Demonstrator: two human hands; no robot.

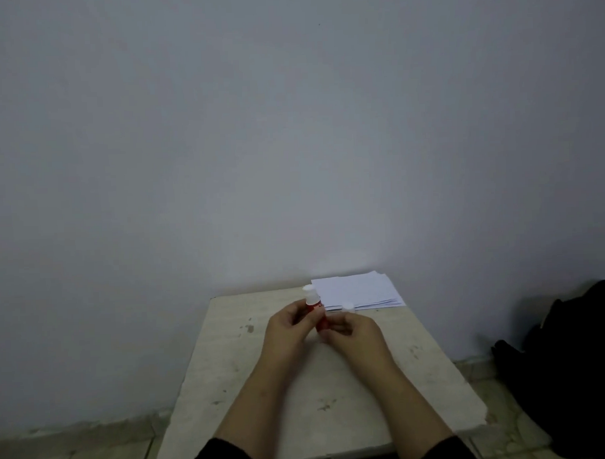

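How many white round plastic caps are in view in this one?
2. One white round cap tops the red tube gripped by the left hand; the other sticks up from the right hand. More could hide behind the hands.

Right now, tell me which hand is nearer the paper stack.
Right. The right hand, pinching a white cap, sits just before the paper stack; the left hand, gripping the red glue stick, is farther left.

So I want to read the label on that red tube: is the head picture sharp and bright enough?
Head view: dim, flat light, no glare; the red tube in the left hand and the white cap in the right hand are soft, label unreadable; the paper stack is brightest; the black bag sinks into shadow.
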